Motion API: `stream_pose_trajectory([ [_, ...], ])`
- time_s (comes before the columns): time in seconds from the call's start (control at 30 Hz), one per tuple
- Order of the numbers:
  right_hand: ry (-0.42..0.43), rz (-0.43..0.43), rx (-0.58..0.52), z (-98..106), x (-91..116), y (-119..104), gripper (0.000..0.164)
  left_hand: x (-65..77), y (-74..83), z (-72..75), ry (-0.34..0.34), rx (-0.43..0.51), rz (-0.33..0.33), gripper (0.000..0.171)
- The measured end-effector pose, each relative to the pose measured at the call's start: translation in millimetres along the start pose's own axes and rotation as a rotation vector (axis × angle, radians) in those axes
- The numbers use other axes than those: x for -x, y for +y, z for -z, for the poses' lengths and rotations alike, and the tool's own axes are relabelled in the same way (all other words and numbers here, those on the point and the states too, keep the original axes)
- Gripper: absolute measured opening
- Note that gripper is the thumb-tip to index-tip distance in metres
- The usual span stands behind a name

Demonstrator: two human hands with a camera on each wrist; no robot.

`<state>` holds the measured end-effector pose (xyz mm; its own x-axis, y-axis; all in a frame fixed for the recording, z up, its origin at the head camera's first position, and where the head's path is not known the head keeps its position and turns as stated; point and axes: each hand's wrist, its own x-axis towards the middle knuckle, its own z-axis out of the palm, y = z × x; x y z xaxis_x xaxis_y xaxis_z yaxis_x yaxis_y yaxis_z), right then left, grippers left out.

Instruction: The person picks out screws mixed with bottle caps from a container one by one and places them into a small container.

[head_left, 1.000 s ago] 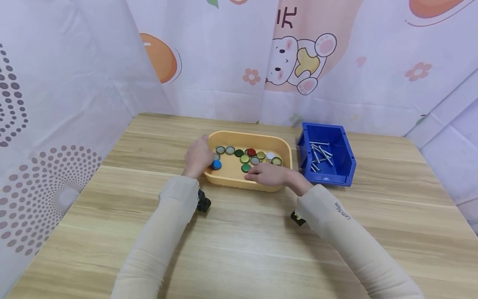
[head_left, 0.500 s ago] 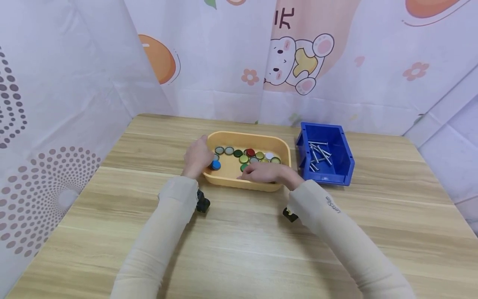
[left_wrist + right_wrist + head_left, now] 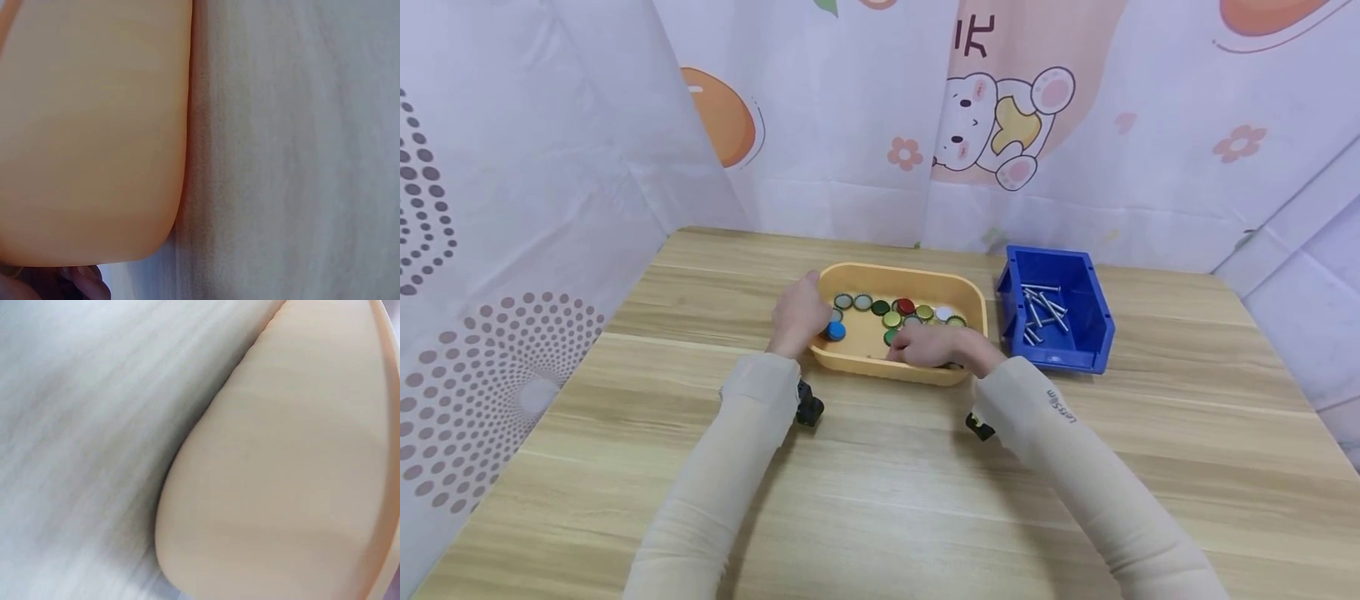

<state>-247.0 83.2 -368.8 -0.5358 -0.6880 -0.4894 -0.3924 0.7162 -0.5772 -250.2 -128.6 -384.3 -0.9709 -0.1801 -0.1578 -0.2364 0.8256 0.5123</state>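
A shallow yellow-orange plastic tray point(image 3: 898, 273) holds many bottle caps, among them a red cap point(image 3: 906, 306), a blue cap point(image 3: 836, 330) and a green cap point(image 3: 890, 337). My left hand point(image 3: 800, 315) grips the tray's left end at the rim; in the left wrist view its fingers point(image 3: 90, 284) curl below the tray wall point(image 3: 94, 137). Over the front right part of the tray, my right hand point(image 3: 928, 344) reaches in with its fingers pointing down and left, beside the green cap. Whether it pinches a cap is hidden. Only the tray's outer wall point(image 3: 281, 456) shows in the right wrist view.
Right of the tray stands a blue bin point(image 3: 1060, 360) with several metal bolts point(image 3: 1043, 308) in it. Both sit on a wood-grain table point(image 3: 880, 500). A printed curtain point(image 3: 842, 125) hangs behind the table's back edge.
My right hand has shifted slightly left and toward the tray's front wall, partly covering the green cap. My left hand has stayed on the tray's left end.
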Motion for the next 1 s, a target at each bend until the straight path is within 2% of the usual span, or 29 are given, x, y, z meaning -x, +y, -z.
stream_pose_trajectory([
  [0.1,0.017,-0.019,-0.022,0,1,2,0.032,0.3,-0.3,-0.4,0.007,-0.003,-0.007,0.056],
  [0.17,0.057,-0.037,0.000,0,2,2,0.025,0.6,-0.8,-0.8,0.008,-0.004,-0.009,0.057],
  [0.33,0.124,-0.093,0.127,-1,3,-3,0.018,0.6,-2.3,-1.9,0.003,-0.003,-0.002,0.058],
  [0.67,0.156,-0.145,0.342,1,6,-13,0.018,0.6,-0.4,-1.6,0.016,0.000,-0.012,0.056],
  [0.8,0.166,-0.159,0.345,1,6,-15,0.017,0.5,-0.2,-1.4,0.013,-0.004,-0.008,0.057],
  [1.0,0.207,-0.118,0.329,0,6,-12,0.009,1.3,0.4,-1.6,0.015,0.000,-0.013,0.055],
])
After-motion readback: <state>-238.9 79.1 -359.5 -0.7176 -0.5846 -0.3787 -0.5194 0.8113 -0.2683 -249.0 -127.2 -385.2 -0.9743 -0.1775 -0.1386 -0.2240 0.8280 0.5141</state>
